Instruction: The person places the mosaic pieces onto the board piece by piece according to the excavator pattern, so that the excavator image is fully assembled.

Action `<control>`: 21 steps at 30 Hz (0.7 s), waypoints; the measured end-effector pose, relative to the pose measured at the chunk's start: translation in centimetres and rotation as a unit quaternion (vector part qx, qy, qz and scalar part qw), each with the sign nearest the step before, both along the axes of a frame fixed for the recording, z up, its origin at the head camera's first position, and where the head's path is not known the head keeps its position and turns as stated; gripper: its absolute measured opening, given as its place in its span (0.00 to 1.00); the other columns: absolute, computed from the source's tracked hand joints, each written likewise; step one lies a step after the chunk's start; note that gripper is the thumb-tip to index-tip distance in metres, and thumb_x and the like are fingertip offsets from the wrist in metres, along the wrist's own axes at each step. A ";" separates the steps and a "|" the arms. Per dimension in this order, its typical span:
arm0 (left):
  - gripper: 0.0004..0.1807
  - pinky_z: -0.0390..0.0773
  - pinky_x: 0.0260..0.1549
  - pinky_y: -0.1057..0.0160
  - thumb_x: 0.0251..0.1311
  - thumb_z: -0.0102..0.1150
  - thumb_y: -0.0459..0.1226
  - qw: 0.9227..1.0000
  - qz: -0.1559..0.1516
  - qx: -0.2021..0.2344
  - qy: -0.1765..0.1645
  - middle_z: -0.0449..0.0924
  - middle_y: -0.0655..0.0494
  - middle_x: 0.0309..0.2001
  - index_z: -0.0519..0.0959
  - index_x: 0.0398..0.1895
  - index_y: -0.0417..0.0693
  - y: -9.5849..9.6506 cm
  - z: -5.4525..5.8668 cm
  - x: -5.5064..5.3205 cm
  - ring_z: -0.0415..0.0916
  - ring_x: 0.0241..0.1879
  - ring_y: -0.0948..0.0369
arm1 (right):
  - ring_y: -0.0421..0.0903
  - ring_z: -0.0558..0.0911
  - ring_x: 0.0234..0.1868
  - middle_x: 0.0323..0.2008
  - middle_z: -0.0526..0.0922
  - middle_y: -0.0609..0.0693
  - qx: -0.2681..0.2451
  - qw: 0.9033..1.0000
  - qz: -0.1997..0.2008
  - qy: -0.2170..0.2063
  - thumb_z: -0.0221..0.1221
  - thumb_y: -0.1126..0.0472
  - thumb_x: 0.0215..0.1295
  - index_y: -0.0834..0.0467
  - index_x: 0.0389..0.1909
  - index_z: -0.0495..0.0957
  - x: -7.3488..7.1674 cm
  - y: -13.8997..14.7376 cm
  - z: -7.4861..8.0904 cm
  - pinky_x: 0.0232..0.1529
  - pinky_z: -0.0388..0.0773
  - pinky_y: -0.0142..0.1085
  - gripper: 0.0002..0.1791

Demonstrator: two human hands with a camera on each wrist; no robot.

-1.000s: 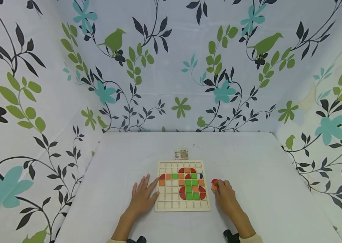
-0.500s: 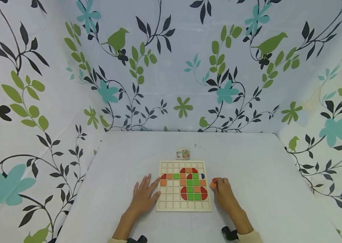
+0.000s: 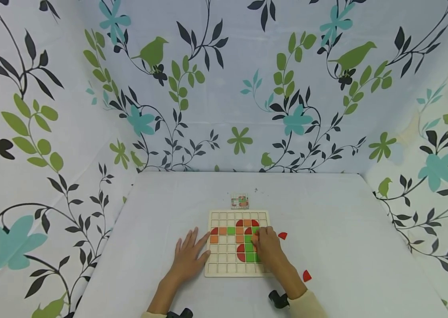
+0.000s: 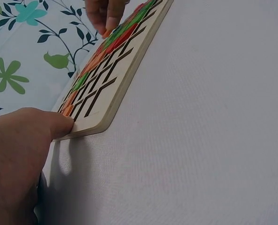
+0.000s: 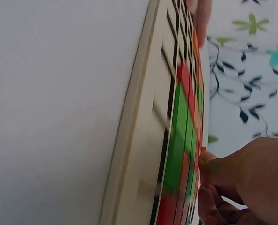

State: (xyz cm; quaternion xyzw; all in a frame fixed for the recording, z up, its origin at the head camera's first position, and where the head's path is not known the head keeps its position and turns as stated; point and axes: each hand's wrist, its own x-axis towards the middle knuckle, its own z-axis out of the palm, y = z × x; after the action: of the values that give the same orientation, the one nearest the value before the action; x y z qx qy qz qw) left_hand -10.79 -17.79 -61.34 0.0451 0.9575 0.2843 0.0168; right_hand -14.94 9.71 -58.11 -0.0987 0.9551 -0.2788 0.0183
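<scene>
A square wooden grid board [image 3: 213, 271] lies on the white table, partly filled with red, orange and green tiles. My left hand [image 3: 186, 257] rests at its left edge with spread fingers; in the left wrist view the thumb [image 4: 62, 125] touches the board's corner. Over the right part of the board, my right hand [image 3: 270, 248] pinches a small orange tile [image 4: 106, 33] between thumb and fingers. That hand covers several cells on the right, including the blue piece there.
Two loose red quarter-round tiles lie right of the board, one [image 3: 282, 236] beyond the hand and one [image 3: 307, 276] beside the right forearm. A small pattern card [image 3: 239, 202] lies behind the board. Patterned cloth [image 3: 240, 110] surrounds the table on three sides.
My right hand has moved left from beside the board to over its right part, carrying the orange tile. Two red tiles now show on the table. The left hand stays put.
</scene>
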 end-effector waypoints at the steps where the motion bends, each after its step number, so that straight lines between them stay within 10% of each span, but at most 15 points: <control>1: 0.32 0.41 0.76 0.27 0.74 0.58 0.47 1.000 0.000 0.001 0.001 0.53 0.39 0.84 0.69 0.79 0.57 0.0 0.0 0.0 0.45 0.83 0.38 | 0.49 0.76 0.45 0.44 0.75 0.57 0.005 1.000 0.011 0.006 0.64 0.62 0.75 0.65 0.52 0.77 0.1 -0.8 0.0 0.46 0.83 0.43 0.13; 9: 0.31 0.41 0.75 0.26 0.75 0.57 0.47 1.000 -0.013 0.009 0.014 0.54 0.36 0.83 0.70 0.79 0.55 -0.2 -0.1 -0.2 0.47 0.83 0.36 | 0.45 0.76 0.39 0.42 0.76 0.54 0.009 0.994 0.101 0.048 0.65 0.62 0.74 0.63 0.51 0.77 1.0 -6.7 -0.5 0.40 0.82 0.38 0.12; 21: 0.31 0.42 0.74 0.24 0.74 0.57 0.48 0.999 -0.023 0.017 0.041 0.55 0.34 0.82 0.70 0.79 0.55 -0.5 -0.8 -0.1 0.48 0.81 0.34 | 0.41 0.72 0.37 0.39 0.73 0.48 -0.019 0.991 0.121 0.060 0.64 0.60 0.76 0.56 0.45 0.78 1.9 -8.9 -0.7 0.36 0.76 0.31 0.05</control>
State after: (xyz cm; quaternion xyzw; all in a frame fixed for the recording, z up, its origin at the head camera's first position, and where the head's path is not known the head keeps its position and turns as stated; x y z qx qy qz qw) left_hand -10.89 -18.27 -62.19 0.0796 0.9511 0.2980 -0.0170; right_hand -13.01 0.79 -58.81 -0.2300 0.9301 -0.2862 -0.0071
